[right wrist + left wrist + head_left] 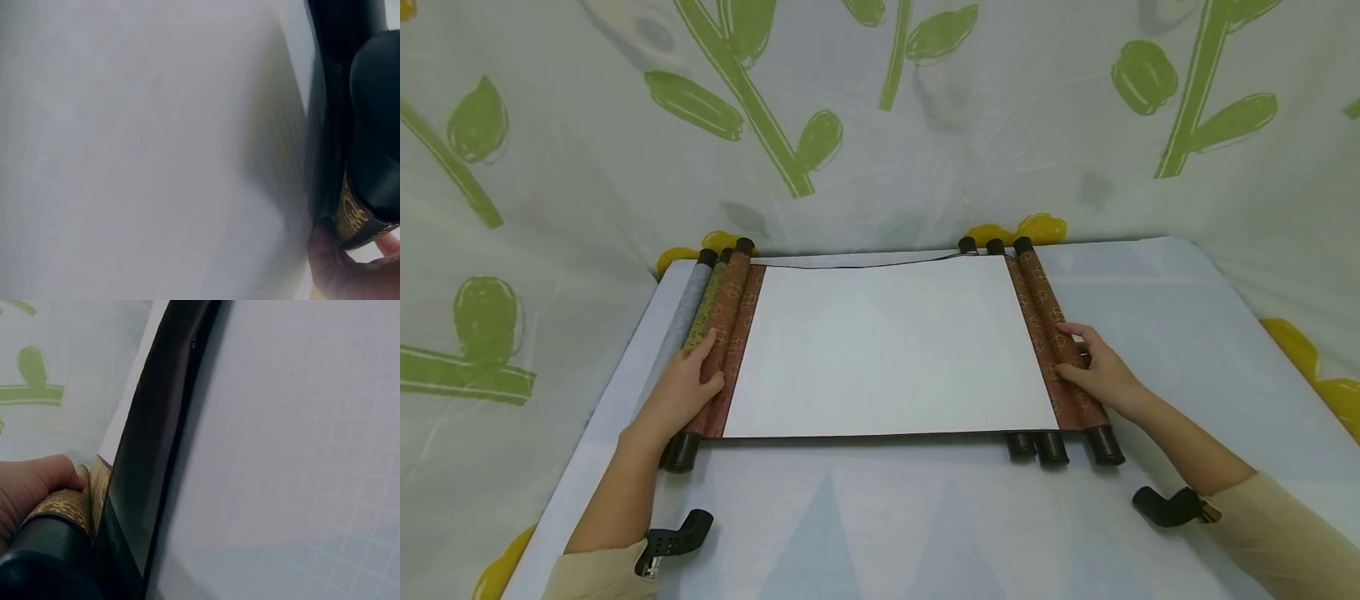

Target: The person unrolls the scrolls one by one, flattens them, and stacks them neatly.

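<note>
A scroll lies unrolled across the table, its white sheet (895, 350) stretched between two reddish-brown patterned rolls with black end knobs. My left hand (681, 392) grips the left roll (731, 302), thumb on the side toward the sheet. On the right roll (1047, 293), my right hand (1101, 371) holds with fingers and thumb about its outer side. Close up in the left wrist view, the left thumb (53, 472) presses the patterned roll above a black knob (47, 553). The right wrist view shows the right hand's fingertips (325, 253) beside the roll's black knob (378, 125).
Left of the scroll lie a grey roll (683, 304) and a yellow-green roll (706, 310), side by side. More black knobs (1021, 447) stick out from beneath the sheet's right part. The pale table (880, 517) meets a leaf-patterned curtain (880, 167) behind.
</note>
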